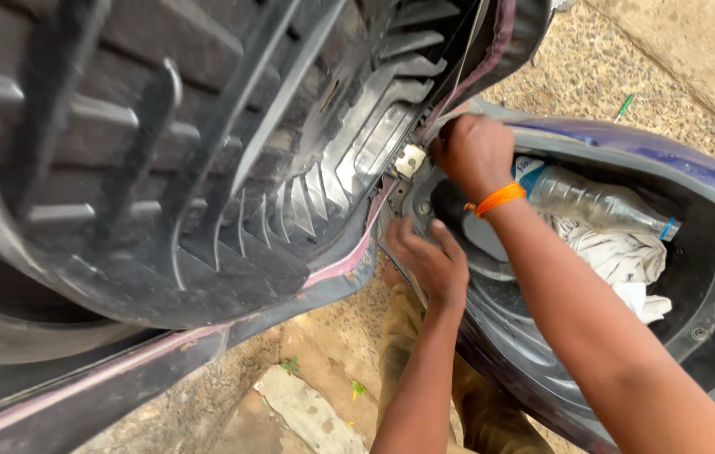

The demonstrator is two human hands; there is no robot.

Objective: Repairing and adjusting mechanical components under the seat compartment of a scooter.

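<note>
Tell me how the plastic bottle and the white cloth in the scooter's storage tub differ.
The plastic bottle is clear and rigid, with a blue cap and a blue label; the white cloth is opaque, soft and crumpled. The bottle lies on its side as one long shape, while the cloth is bunched in loose folds. The bottle rests partly on top of the cloth. Both lie inside the storage tub, just past the right hand.
</note>
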